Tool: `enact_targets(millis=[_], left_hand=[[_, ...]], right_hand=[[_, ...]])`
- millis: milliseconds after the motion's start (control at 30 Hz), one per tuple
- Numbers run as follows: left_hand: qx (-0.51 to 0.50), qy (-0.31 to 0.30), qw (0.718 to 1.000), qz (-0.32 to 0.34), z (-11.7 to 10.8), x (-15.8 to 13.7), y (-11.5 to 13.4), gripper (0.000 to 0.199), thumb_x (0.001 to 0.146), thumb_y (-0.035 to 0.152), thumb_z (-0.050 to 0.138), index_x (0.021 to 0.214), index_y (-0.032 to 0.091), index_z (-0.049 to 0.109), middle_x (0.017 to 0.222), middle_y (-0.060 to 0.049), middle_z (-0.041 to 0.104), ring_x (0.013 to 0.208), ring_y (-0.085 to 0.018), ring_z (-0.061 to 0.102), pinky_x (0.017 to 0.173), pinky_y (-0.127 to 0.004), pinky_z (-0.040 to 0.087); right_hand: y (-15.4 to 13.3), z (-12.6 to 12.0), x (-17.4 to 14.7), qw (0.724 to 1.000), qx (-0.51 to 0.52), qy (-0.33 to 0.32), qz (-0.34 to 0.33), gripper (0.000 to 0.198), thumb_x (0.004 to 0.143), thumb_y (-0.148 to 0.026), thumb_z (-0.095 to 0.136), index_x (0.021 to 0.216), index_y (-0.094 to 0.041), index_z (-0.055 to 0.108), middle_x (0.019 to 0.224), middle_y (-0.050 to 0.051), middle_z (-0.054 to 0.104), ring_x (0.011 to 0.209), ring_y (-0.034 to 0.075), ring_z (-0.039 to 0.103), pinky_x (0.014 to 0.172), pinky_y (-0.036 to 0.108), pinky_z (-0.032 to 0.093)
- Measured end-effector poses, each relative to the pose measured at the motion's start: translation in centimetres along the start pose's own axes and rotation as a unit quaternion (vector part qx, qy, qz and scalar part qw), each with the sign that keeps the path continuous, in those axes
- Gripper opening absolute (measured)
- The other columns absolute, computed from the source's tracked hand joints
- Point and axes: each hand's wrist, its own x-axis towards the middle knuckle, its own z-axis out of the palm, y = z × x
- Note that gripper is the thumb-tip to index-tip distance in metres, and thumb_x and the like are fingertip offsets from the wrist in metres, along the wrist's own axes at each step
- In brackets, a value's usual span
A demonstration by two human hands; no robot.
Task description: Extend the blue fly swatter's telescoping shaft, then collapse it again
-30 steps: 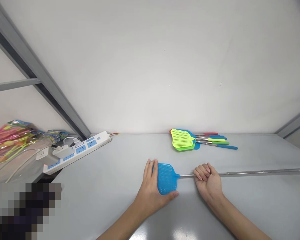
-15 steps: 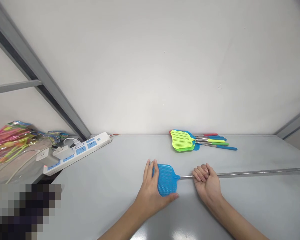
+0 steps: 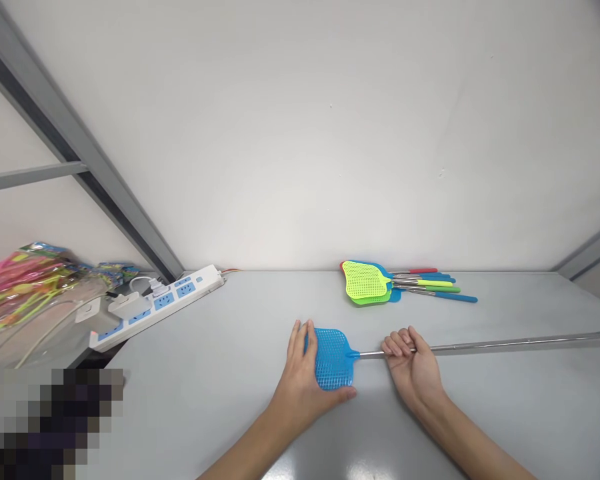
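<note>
A blue fly swatter (image 3: 334,359) lies over the grey table with its mesh head at the left and its thin metal rod running off the right edge of the view; its handle end is out of sight. My left hand (image 3: 304,383) grips the head, fingers along its left side and thumb at its lower edge. Curled around the rod, a little right of the head, is my right hand (image 3: 414,363), palm turned up. Behind them, against the wall, rests a stack of several fly swatters (image 3: 367,280) in yellow, green, blue and red, handles pointing right.
On the left a white power strip (image 3: 207,280) with plugs and cables lies near a frame post. Plastic-wrapped colourful packages (image 3: 30,283) are piled beyond it. A grey post (image 3: 593,247) stands at the right end of the table (image 3: 190,400).
The swatter's rod has tilted very slightly, its far right part a touch higher. Both hands keep nearly the same places and grips.
</note>
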Motion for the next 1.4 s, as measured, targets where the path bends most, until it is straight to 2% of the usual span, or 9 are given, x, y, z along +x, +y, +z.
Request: enact_targets(millis=[100,167,467,633,1133,1400], left_hand=[[-0.001,-0.001,1.000,-0.008,-0.09,0.35,-0.18,0.112,0.047,0.064,0.055,0.131,0.013,0.001,0.137,-0.011,0.009,0.125,-0.025,-0.003,0.100,-0.041,0.018],[-0.005,-0.003,1.000,-0.007,-0.22,0.53,-0.27,0.113,0.046,0.064,0.056,0.131,0.013,0.002,0.137,-0.012,0.009,0.125,-0.026,-0.003,0.100,-0.042,0.017],[-0.010,-0.002,1.000,0.001,-0.35,0.49,-0.32,0.112,0.047,0.063,0.056,0.131,0.013,0.001,0.138,-0.011,0.007,0.125,-0.026,-0.004,0.100,-0.043,0.015],[-0.008,0.001,1.000,0.000,-0.32,0.37,-0.28,0.110,0.049,0.062,0.056,0.131,0.014,0.000,0.138,-0.009,0.007,0.125,-0.025,-0.004,0.100,-0.042,0.015],[0.002,0.002,1.000,0.012,-0.72,0.32,-0.03,0.106,0.052,0.061,0.054,0.131,0.013,0.003,0.139,-0.008,0.006,0.125,-0.025,-0.004,0.100,-0.042,0.017],[-0.003,-0.004,1.000,0.007,-0.73,0.36,0.00,0.108,0.051,0.062,0.054,0.131,0.010,0.002,0.139,-0.010,0.002,0.125,-0.025,-0.006,0.100,-0.041,0.017]], right_hand=[[-0.03,0.19,0.14,0.999,-0.048,-0.001,-0.004,0.024,0.075,-0.023,0.048,0.051,-0.018,0.046,0.051,-0.003,0.040,0.055,0.011,0.045,0.058,0.026,0.040],[-0.08,0.31,0.19,0.997,-0.073,-0.005,-0.002,0.025,0.076,-0.026,0.046,0.053,-0.018,0.050,0.055,-0.001,0.045,0.062,0.014,0.049,0.065,0.028,0.040],[-0.21,0.05,0.16,0.991,-0.131,-0.035,0.008,0.026,0.076,-0.033,0.045,0.057,-0.018,0.055,0.066,0.002,0.056,0.080,0.020,0.053,0.077,0.033,0.037],[-0.11,0.06,0.06,0.987,-0.147,-0.059,0.005,0.028,0.077,-0.034,0.043,0.058,-0.018,0.056,0.067,0.003,0.058,0.081,0.020,0.054,0.085,0.035,0.033],[0.18,0.75,-0.28,0.982,-0.172,-0.072,0.038,0.020,0.072,-0.034,0.052,0.060,-0.018,0.056,0.069,0.005,0.060,0.080,0.020,0.054,0.080,0.034,0.036],[0.19,0.94,-0.52,0.979,-0.164,-0.107,0.055,0.020,0.074,-0.034,0.050,0.065,-0.017,0.058,0.072,0.006,0.061,0.082,0.021,0.054,0.083,0.037,0.034]])
